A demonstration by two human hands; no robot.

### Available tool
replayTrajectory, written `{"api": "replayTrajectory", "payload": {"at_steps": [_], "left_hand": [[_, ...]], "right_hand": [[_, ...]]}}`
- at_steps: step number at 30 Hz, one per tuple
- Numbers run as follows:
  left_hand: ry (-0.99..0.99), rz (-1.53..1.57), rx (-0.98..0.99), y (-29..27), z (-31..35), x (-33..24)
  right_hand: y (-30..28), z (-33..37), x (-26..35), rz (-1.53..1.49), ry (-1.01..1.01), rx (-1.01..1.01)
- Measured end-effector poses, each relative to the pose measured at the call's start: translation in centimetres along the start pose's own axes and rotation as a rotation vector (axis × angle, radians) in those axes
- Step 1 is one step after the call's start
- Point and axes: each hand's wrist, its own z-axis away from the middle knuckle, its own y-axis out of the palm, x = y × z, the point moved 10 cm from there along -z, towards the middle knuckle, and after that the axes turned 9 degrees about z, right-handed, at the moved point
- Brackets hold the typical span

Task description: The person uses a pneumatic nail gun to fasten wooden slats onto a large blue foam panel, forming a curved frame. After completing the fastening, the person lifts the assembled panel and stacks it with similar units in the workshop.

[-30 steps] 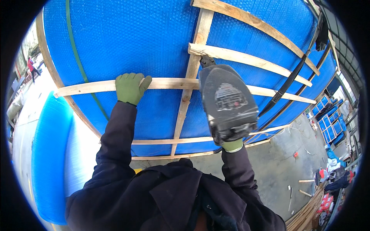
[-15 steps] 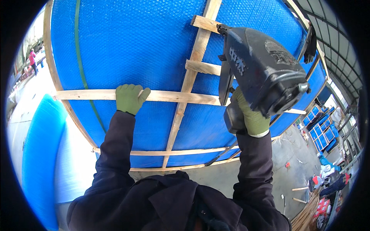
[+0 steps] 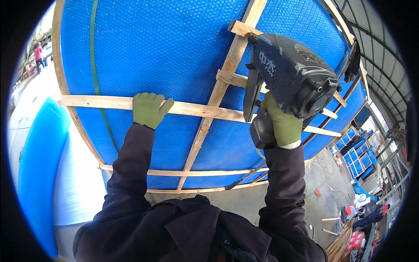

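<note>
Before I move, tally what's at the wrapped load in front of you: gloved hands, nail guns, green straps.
Gloved hands: 2 (left hand, right hand)
Nail gun: 1
Green strap: 1
Total: 4

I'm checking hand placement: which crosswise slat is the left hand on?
The slat crossing the green strap, directly below two slats whose left ends stop near the upright.

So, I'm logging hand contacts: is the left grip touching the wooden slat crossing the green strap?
Touching: the head view shows the left grip closed over the wooden slat, with no gap between them.
</note>
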Motion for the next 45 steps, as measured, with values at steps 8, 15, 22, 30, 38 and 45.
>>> {"api": "replayTrajectory", "payload": {"at_steps": [8,15,22,30,38,45], "left_hand": [[0.035,-0.013,-0.021,-0.3,0.1,-0.3],[-0.097,0.080,0.015,-0.2,0.1,1.0],[0.014,0.039,-0.020,-0.8,-0.2,-0.4],[-0.015,0.062,-0.001,-0.9,-0.4,-0.1],[0.055,0.050,-0.026,-0.8,-0.2,-0.3],[-0.015,0.170,0.137,1.8,-0.2,0.5]], "right_hand": [[-0.5,0.0,-1.4,-0.090,0.186,0.028],[-0.8,-0.8,-0.6,-0.445,0.360,0.066],[-0.3,-0.7,-1.7,-0.696,0.472,0.032],[-0.2,0.6,-1.3,-0.479,0.425,0.103],[-1.3,1.2,-0.9,-0.529,0.374,0.020],[-5.4,12.3,-7.4,-0.403,0.653,0.142]]}}
